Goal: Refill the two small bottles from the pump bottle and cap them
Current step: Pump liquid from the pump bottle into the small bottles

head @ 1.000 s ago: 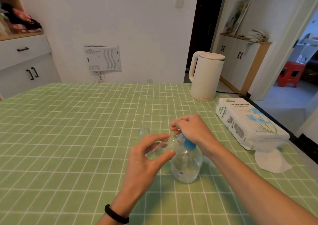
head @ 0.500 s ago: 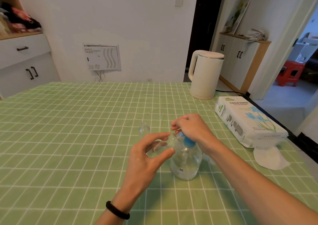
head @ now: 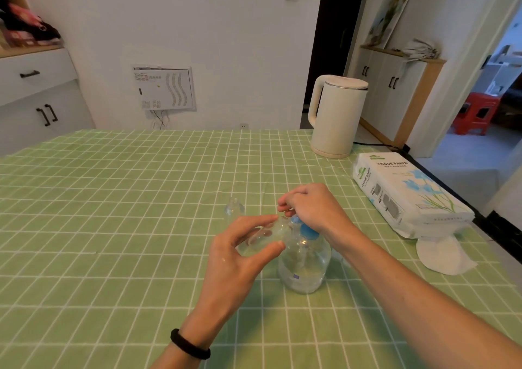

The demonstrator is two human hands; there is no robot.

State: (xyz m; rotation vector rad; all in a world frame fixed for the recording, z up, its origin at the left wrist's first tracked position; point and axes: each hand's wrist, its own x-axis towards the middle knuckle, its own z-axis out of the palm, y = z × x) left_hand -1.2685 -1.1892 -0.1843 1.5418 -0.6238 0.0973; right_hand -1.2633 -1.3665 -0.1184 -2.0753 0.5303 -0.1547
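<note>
fingers and thumb of the left hand (head: pixel 243 255) curl round one small clear bottle (head: pixel 265 237), tilted with its mouth at the blue pump of the single pump bottle (head: pixel 303 264) on the green checked table (head: pixel 113 199); how full either is cannot be told. the right hand (head: pixel 310 207) curls over the pump head. just beyond the hands a second small bottle (head: pixel 234 209) stands upright, then one tissue pack (head: pixel 406 193) and one kettle (head: pixel 336 117).
</note>
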